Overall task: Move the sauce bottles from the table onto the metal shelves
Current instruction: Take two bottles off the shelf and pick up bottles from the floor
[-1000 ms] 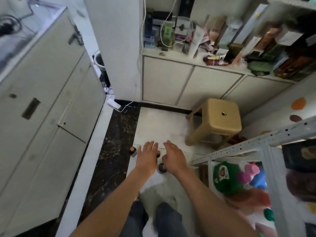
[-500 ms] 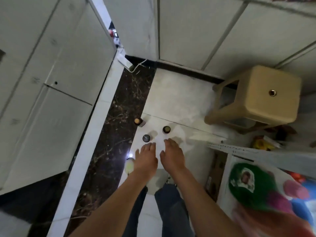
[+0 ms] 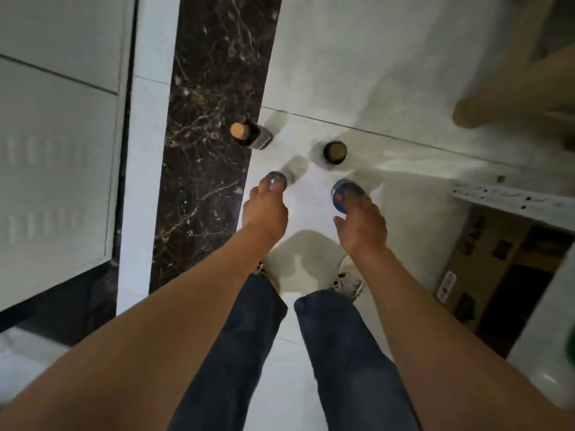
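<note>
**Hands on two bottles on the floor**

Here the left hand (image 3: 264, 209) touches the left grey-capped bottle (image 3: 277, 179), grip unclear; the right hand (image 3: 361, 219) curls over the blue-capped bottle (image 3: 343, 194); two brown-capped bottles (image 3: 249, 133) (image 3: 334, 152) stand just beyond on the floor (image 3: 357, 73).

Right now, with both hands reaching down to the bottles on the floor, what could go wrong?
1. The left hand only touches the blue cap from above; lifting by fingertips, that bottle might slip.
2. The tan-capped bottle stands at the dark tile's edge and could be knocked over.
3. The frame is blurred, so the right hand may misjudge its bottle.
</note>
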`<state>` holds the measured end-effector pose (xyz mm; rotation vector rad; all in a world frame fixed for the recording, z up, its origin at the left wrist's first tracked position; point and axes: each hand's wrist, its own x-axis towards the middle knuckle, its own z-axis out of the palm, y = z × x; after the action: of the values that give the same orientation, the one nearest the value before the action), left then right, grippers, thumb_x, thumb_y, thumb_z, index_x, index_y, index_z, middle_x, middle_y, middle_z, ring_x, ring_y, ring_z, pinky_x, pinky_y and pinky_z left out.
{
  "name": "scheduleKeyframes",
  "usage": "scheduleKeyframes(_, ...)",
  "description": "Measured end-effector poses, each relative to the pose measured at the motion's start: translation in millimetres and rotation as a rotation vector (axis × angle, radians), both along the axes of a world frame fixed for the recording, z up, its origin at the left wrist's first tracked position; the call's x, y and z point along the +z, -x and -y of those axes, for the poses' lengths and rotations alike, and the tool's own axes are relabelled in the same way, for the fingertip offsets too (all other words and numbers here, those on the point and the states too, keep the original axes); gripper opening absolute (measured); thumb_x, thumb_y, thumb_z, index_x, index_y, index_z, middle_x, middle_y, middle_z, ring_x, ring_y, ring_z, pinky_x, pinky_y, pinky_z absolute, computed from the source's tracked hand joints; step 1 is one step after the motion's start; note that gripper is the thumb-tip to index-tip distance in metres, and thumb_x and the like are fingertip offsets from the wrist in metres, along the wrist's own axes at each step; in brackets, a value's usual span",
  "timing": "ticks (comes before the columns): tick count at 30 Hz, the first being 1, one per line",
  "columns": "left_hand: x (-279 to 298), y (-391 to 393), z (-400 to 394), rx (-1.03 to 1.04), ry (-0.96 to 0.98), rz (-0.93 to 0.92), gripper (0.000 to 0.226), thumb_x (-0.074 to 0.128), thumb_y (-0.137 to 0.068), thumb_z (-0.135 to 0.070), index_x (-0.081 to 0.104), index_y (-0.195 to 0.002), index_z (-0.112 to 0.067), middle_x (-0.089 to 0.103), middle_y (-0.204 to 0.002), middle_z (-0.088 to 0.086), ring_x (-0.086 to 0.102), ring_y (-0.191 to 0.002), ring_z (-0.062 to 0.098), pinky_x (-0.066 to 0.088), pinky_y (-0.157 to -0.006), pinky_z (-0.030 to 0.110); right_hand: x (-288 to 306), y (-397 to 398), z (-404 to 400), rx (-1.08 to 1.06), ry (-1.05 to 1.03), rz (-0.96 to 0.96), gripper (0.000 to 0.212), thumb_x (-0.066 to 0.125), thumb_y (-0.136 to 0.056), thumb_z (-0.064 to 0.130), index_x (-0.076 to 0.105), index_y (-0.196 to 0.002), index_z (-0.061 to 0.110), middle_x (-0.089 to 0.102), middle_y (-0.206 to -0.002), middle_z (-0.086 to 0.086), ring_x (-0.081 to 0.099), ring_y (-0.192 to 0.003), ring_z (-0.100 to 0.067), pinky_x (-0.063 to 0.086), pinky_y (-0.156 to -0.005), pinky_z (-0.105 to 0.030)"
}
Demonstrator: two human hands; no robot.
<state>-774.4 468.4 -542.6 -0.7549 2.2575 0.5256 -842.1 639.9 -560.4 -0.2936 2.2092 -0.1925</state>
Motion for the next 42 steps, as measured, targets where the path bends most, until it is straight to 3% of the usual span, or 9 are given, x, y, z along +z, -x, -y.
scheduleKeyframes(4, -68, -1, 9, 0.044, 0.014, 0.054, 0.061, 0.049, -0.097, -0.012, 0.020, -0.151, -0.020, 0.013, -0.158, 0.012, 0.028, -0.139, 0.036, 0.037, -0.106, 0.043, -62, 1, -8, 0.015, -0.046, -0.017, 0.063, 0.059, -0.097, 0.030, 0.031, -0.151, 0.015, 0.037, -0.151, -0.018, 0.043, -0.130, -0.037, 0.040, -0.101, -0.043)
scheduleKeyframes(9, -111, 0, 11, 0.022, 0.026, 0.045, 0.047, 0.056, -0.093, -0.009, 0.037, -0.136, -0.009, 0.035, -0.137, 0.018, 0.054, -0.108, 0.040, 0.044, -0.088, 0.043, -105, -5, -8, -0.039, -0.096, -0.033, 0.046, 0.056, -0.098, 0.019, 0.045, -0.142, 0.014, 0.048, -0.139, -0.019, 0.047, -0.124, -0.037, 0.041, -0.096, -0.041)
scheduleKeyframes(14, -120, 8, 15, 0.076, 0.116, -0.025, 0.036, 0.055, -0.090, 0.001, 0.044, -0.123, -0.005, 0.043, -0.126, 0.021, 0.057, -0.099, 0.043, 0.048, -0.081, 0.046, -118, -2, 1, -0.085, -0.179, -0.132, 0.026, 0.049, -0.101, 0.018, 0.061, -0.123, 0.010, 0.060, -0.121, -0.019, 0.052, -0.115, -0.037, 0.038, -0.097, -0.040)
scheduleKeyframes(19, -112, 10, 10, 0.150, 0.101, -0.085, 0.023, 0.055, -0.090, -0.009, 0.051, -0.111, -0.001, 0.054, -0.113, 0.021, 0.057, -0.096, 0.039, 0.046, -0.076, 0.043, -112, -5, -10, -0.110, -0.115, -0.110, 0.042, 0.051, -0.099, 0.011, 0.052, -0.139, 0.022, 0.064, -0.121, -0.019, 0.056, -0.113, -0.039, 0.042, -0.094, -0.041)
scheduleKeyframes(22, -94, 2, -7, 0.232, 0.073, -0.109, 0.023, 0.060, -0.088, -0.016, 0.054, -0.106, -0.003, 0.056, -0.109, 0.016, 0.057, -0.094, 0.035, 0.046, -0.072, 0.037, -105, -6, -15, -0.199, -0.086, -0.085, 0.040, 0.052, -0.098, 0.013, 0.056, -0.136, 0.025, 0.063, -0.126, -0.016, 0.058, -0.115, -0.037, 0.044, -0.095, -0.038)
scheduleKeyframes(28, -18, -11, -33, 0.161, -0.066, -0.130, 0.025, 0.067, -0.083, -0.024, 0.055, -0.097, -0.007, 0.058, -0.098, 0.011, 0.056, -0.084, 0.030, 0.040, -0.063, 0.032, -40, -29, -24, -0.269, -0.085, -0.069, 0.035, 0.046, -0.100, 0.015, 0.058, -0.132, 0.020, 0.063, -0.125, -0.016, 0.059, -0.114, -0.037, 0.045, -0.095, -0.040)
scheduleKeyframes(32, 63, -13, -44, 0.147, -0.113, -0.182, 0.026, 0.072, -0.078, -0.024, 0.059, -0.095, -0.008, 0.061, -0.094, 0.008, 0.055, -0.083, 0.024, 0.037, -0.064, 0.029, 34, -24, -26, -0.306, -0.073, -0.022, 0.035, 0.047, -0.100, 0.021, 0.060, -0.132, 0.027, 0.064, -0.126, -0.015, 0.059, -0.116, -0.036, 0.045, -0.096, -0.038)
scheduleKeyframes(36, 172, -15, -48, 0.171, -0.128, -0.260, 0.031, 0.076, -0.074, -0.028, 0.062, -0.094, -0.011, 0.065, -0.091, 0.005, 0.059, -0.081, 0.022, 0.043, -0.064, 0.029, 148, -13, -32, -0.397, -0.054, -0.006, 0.034, 0.050, -0.099, 0.022, 0.061, -0.131, 0.025, 0.062, -0.131, -0.015, 0.059, -0.118, -0.035, 0.046, -0.095, -0.034)
scheduleKeyframes(42, 358, -12, -21, 0.051, -0.170, -0.484, 0.029, 0.078, -0.071, -0.030, 0.068, -0.093, -0.015, 0.069, -0.084, 0.000, 0.064, -0.075, 0.016, 0.055, -0.070, 0.031, 331, 4, -40, -0.600, 0.115, -0.167, 0.026, 0.064, -0.090, 0.022, 0.066, -0.115, 0.017, 0.070, -0.112, -0.012, 0.065, -0.103, -0.033, 0.044, -0.075, -0.029)
